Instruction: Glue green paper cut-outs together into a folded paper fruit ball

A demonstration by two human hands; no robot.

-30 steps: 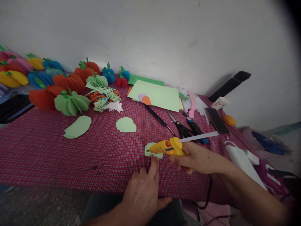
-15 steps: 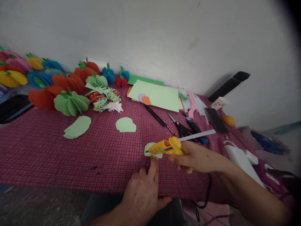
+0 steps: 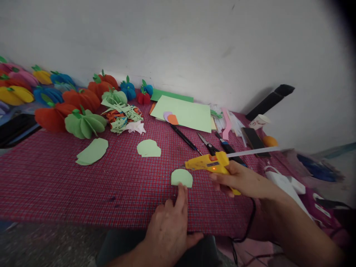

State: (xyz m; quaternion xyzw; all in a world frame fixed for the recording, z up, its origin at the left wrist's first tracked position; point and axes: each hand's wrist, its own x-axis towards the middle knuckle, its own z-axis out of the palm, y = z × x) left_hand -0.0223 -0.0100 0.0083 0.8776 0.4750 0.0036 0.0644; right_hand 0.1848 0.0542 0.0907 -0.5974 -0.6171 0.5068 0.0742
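Observation:
Beneath the fingertips of my left hand (image 3: 168, 226) lies a small light-green paper piece (image 3: 181, 177) with a rounded top, pressed flat to the cloth. That hand's fingers are stretched out and grip nothing. My right hand (image 3: 239, 178) is wrapped round the handle of a yellow hot glue gun (image 3: 207, 163), whose orange light glows. Its nozzle points left, just above and beyond the paper piece, and a long white glue stick (image 3: 253, 151) sticks out of its back. More cut green pieces (image 3: 148, 148) lie farther off, with another stack (image 3: 92, 152) to the left.
Paper pumpkins (image 3: 85, 122) in several colours crowd the back left, beside paper scraps (image 3: 122, 115). Card sheets (image 3: 185, 113), scissors (image 3: 210, 144), a phone (image 3: 254, 141) and a paper cup (image 3: 259, 121) stand toward the right. The gun's black cord (image 3: 251, 218) hangs over the front edge.
My right hand has drawn the glue gun up and to the right, off the small paper piece, which now shows whole. My left hand has stayed on the paper.

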